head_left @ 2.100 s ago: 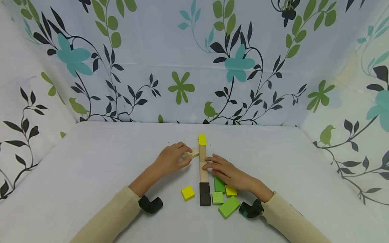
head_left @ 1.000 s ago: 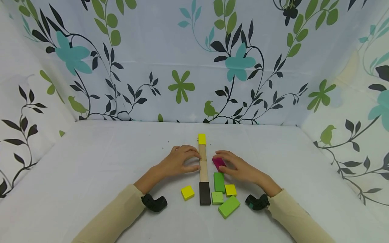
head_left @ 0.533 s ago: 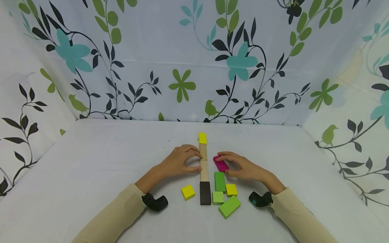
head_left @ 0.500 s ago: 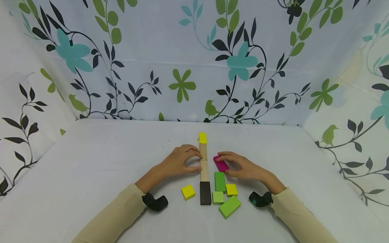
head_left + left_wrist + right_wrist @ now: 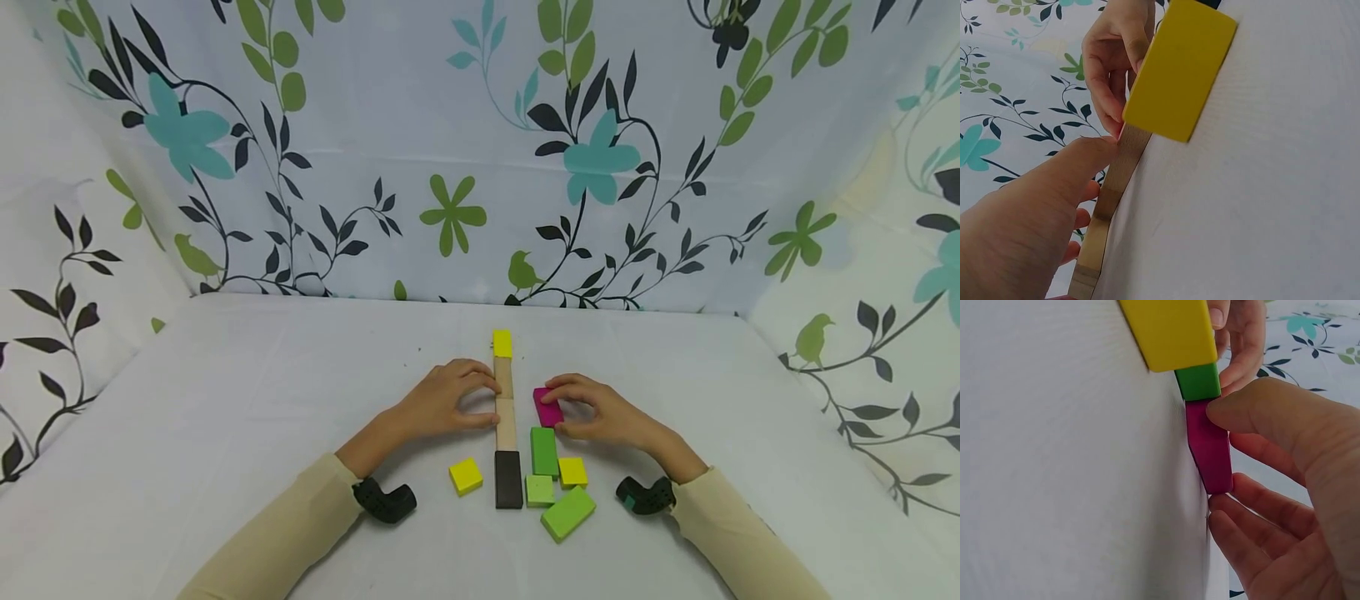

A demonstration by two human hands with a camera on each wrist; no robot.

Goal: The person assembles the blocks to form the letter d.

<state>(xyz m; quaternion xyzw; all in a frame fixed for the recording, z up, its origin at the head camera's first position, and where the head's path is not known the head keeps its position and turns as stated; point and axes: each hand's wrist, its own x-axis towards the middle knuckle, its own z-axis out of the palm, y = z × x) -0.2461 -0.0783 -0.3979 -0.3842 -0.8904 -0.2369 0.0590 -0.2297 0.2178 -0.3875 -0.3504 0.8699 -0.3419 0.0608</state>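
A straight row runs away from me in the head view: a black block (image 5: 508, 480), two light wooden blocks (image 5: 506, 423) and a yellow block (image 5: 502, 343). My left hand (image 5: 437, 400) touches the row's left side, thumb and fingertips spread along the wood. To the right of the row, my right hand (image 5: 609, 414) grips a magenta block (image 5: 547, 407) by its ends. The right wrist view shows the thumb (image 5: 1241, 411) on that magenta block's near end and fingertips at the far end. A green block (image 5: 544, 452) lies just in front of it.
A loose yellow block (image 5: 466, 476) lies left of the black one. Right of the row are another yellow block (image 5: 573, 472), a small light green block (image 5: 540, 491) and a longer lime green block (image 5: 568, 514). A patterned cloth (image 5: 337, 150) hangs behind the white table (image 5: 262, 400).
My right hand has left the row and taken hold of the magenta block, lately turning it straighter. My left hand has moved to the row; the loose wooden block beside it is out of sight.
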